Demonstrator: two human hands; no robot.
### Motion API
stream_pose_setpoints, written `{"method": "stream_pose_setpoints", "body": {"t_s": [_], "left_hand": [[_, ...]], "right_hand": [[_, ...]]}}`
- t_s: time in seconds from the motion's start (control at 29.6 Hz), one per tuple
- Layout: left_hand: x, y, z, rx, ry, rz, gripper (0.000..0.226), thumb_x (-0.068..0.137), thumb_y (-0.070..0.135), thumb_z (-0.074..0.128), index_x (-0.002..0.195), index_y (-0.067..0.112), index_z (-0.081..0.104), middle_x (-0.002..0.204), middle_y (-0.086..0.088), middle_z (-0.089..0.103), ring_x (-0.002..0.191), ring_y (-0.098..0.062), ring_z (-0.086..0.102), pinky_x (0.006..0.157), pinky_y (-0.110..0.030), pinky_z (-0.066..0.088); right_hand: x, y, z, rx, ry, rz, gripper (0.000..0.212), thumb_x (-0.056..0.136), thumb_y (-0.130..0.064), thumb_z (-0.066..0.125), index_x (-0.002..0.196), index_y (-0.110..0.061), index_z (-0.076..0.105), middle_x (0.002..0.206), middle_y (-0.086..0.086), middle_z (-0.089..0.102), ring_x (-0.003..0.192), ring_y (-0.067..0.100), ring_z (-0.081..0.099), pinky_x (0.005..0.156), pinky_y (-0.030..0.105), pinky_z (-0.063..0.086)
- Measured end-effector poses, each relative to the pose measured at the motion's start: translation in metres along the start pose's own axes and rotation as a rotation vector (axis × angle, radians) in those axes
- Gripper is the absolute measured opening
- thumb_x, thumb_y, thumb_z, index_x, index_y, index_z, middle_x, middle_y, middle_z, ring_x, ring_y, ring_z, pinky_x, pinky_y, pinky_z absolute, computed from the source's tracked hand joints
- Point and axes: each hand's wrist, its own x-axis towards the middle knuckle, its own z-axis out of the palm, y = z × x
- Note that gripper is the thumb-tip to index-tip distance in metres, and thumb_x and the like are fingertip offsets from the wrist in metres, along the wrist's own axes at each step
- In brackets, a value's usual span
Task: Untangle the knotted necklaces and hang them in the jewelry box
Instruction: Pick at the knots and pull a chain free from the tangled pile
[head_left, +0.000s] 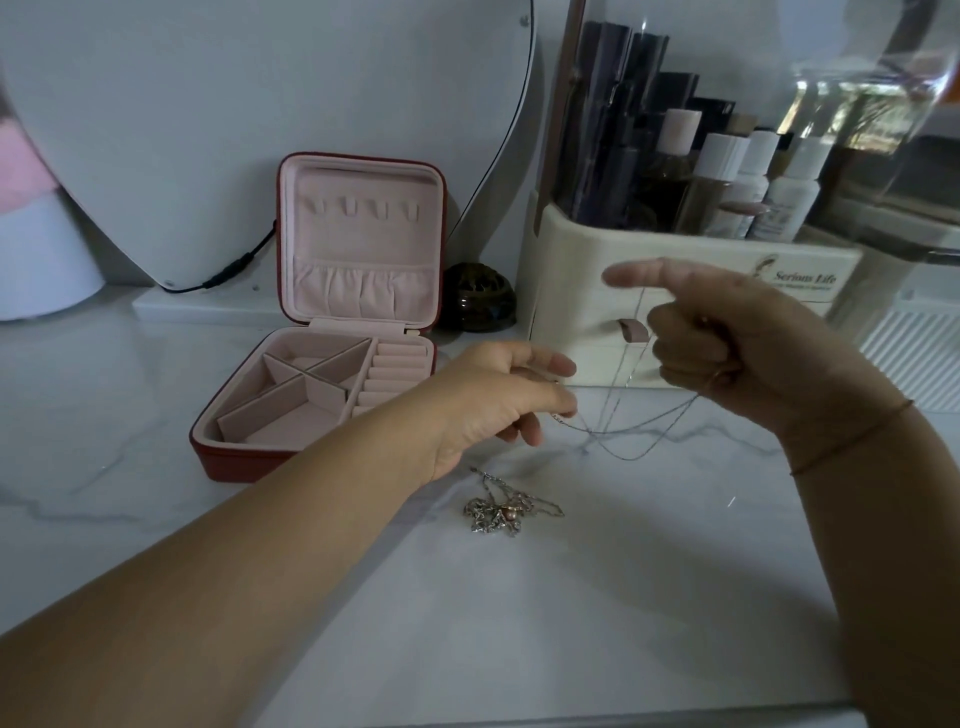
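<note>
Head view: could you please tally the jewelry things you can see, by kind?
Jewelry box: 1
Thin silver chain, held up: 1
Tangled necklace clump: 1
Total: 3

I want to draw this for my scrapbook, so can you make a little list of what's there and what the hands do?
left hand: pinches one end of the thin chain
right hand: holds the thin chain higher up
knotted pile: lies on the table, untouched
jewelry box: open, lid hooks bare
</note>
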Motion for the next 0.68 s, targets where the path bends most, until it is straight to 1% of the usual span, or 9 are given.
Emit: {"method": "stream_pose_setpoints", "body": {"t_s": [0.1,0.17,0.24,0.27,0.34,0.41,0.44,0.57,0.68], "left_hand": [[0.001,-0.005,0.0,0.144,0.096,0.099,0.025,0.086,0.015,0.065,0.11,0.024,0.063,0.1,0.001,0.071,0.048,-0.004,0.053,0.058,-0.02,0.044],[-0.001,-0.011,0.0,0.341,0.183,0.204,0.025,0.089,0.018,0.062,0.111,0.029,0.063,0.098,0.012,0.067,0.047,0.003,0.051,0.058,-0.009,0.042],[-0.003,-0.014,0.002,0.469,0.247,0.265,0.027,0.089,0.022,0.062,0.114,0.031,0.061,0.092,0.018,0.057,0.056,0.009,0.049,0.057,-0.003,0.037],[-0.004,-0.013,0.003,0.454,0.248,0.272,0.03,0.089,0.025,0.063,0.118,0.032,0.06,0.093,0.019,0.054,0.063,0.009,0.049,0.06,-0.003,0.038],[-0.003,-0.007,0.006,0.237,0.143,0.229,0.044,0.085,0.028,0.069,0.126,0.03,0.055,0.105,0.016,0.058,0.087,0.006,0.057,0.074,-0.003,0.042],[0.0,0.003,0.008,0.022,-0.017,0.181,0.058,0.08,0.023,0.074,0.133,0.023,0.049,0.12,0.009,0.06,0.11,-0.001,0.056,0.094,-0.015,0.044],[0.002,0.007,0.01,-0.015,-0.061,0.169,0.061,0.078,0.02,0.075,0.133,0.02,0.049,0.121,0.006,0.061,0.113,-0.003,0.057,0.099,-0.021,0.044],[0.007,0.019,0.018,-0.065,-0.084,0.124,0.043,0.079,0.012,0.074,0.119,0.011,0.06,0.102,-0.005,0.073,0.096,-0.013,0.068,0.1,-0.033,0.047],[0.007,0.026,0.019,-0.285,-0.168,-0.001,0.028,0.086,0.008,0.065,0.112,0.0,0.062,0.093,-0.011,0.07,0.082,-0.018,0.068,0.092,-0.034,0.051]], "right_hand": [[0.002,0.005,0.003,-0.28,-0.014,0.07,0.03,0.085,-0.025,0.055,0.11,-0.012,0.066,0.052,-0.001,0.034,0.045,0.009,0.025,0.043,0.021,0.018],[0.004,0.012,0.005,-0.459,-0.059,0.125,0.02,0.089,-0.015,0.056,0.104,-0.01,0.068,0.052,0.0,0.038,0.045,0.008,0.027,0.041,0.018,0.022],[0.007,0.016,0.005,-0.564,-0.11,0.2,0.017,0.094,-0.008,0.052,0.1,-0.008,0.068,0.052,-0.002,0.044,0.044,0.006,0.029,0.041,0.016,0.025],[0.008,0.014,0.005,-0.588,-0.123,0.231,0.019,0.096,-0.007,0.05,0.099,-0.007,0.068,0.055,-0.001,0.049,0.045,0.006,0.03,0.042,0.016,0.027],[0.011,0.006,0.004,-0.602,-0.145,0.275,0.022,0.097,-0.003,0.045,0.1,-0.005,0.067,0.063,0.003,0.057,0.049,0.007,0.035,0.046,0.016,0.031],[0.01,-0.004,0.004,-0.597,-0.173,0.284,0.023,0.096,0.001,0.043,0.104,-0.003,0.064,0.068,0.002,0.061,0.054,0.008,0.041,0.051,0.018,0.035],[0.008,-0.008,0.003,-0.585,-0.194,0.278,0.024,0.095,0.004,0.043,0.106,-0.002,0.063,0.071,0.001,0.062,0.057,0.008,0.043,0.053,0.018,0.038],[-0.002,-0.022,0.0,-0.617,-0.253,0.243,0.029,0.093,0.009,0.043,0.111,-0.006,0.06,0.086,0.009,0.062,0.071,0.013,0.051,0.064,0.023,0.044],[-0.006,-0.026,0.002,-0.634,-0.176,0.176,0.027,0.093,0.005,0.049,0.113,-0.009,0.06,0.083,0.007,0.065,0.071,0.013,0.054,0.065,0.026,0.045]]}}
